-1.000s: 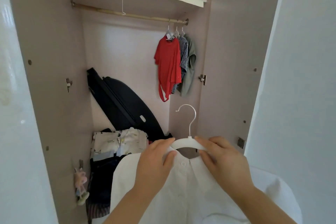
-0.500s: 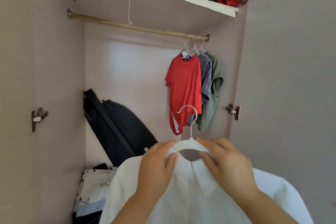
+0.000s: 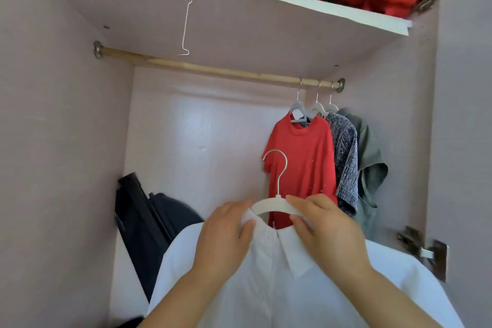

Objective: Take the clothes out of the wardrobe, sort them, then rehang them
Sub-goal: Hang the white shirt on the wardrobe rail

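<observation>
- Lifting the white shirt [image 3: 266, 287] on its hanger [image 3: 274, 204], I've stepped closer; it's low before the red T-shirt [image 3: 303, 168].
- Left grip [image 3: 223, 237] pinches collar and hanger end; right grip [image 3: 324, 226] clasps the other arm.
- Rail [image 3: 213, 69] looms nearer overhead: hooking on next, I'd say.
</observation>
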### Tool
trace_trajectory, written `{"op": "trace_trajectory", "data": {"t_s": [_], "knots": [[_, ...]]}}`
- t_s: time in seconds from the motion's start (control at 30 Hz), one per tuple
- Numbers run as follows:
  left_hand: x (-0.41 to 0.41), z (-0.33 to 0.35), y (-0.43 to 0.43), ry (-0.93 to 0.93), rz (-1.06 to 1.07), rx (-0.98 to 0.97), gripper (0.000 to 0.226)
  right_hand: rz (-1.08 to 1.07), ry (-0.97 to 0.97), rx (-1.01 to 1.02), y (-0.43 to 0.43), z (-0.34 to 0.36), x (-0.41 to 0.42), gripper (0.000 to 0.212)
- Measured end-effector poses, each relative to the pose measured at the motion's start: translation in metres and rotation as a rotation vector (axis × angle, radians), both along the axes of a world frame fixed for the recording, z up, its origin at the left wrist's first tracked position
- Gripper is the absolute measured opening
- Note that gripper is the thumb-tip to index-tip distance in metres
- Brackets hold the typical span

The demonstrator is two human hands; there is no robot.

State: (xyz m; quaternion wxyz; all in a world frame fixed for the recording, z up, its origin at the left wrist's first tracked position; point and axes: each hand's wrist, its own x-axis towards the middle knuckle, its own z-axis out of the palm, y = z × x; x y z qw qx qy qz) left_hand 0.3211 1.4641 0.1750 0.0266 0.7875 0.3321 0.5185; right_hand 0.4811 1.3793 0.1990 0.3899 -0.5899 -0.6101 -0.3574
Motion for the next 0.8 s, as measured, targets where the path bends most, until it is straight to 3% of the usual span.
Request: {"op": "trace_trajectory", "data": {"t_s": [0.23, 0.37, 0.6, 0.7, 0.8], "knots": [[0.017, 0.056, 0.082, -0.009, 0.071, 0.096, 0.046, 0.014, -0.009, -0.034, 0.088, 0.073, 0.030, 0.037], [0.021, 0.087, 0.122, -0.069, 0.044, 0.124, 0.043, -0.092, 0.012, -0.060, 0.127, 0.120, 0.041, 0.035], [0.026, 0.134, 0.187, -0.114, 0.008, 0.169, 0.049, -0.283, 0.003, 0.011, 0.191, 0.192, 0.057, 0.005], [0.026, 0.147, 0.209, -0.124, 0.007, 0.235, 0.049, -0.287, 0.019, 0.057, 0.211, 0.212, 0.065, 0.006], [0.026, 0.150, 0.226, -0.130, -0.002, 0.250, 0.048, -0.285, 0.054, 0.061, 0.228, 0.227, 0.074, 0.024]]}}
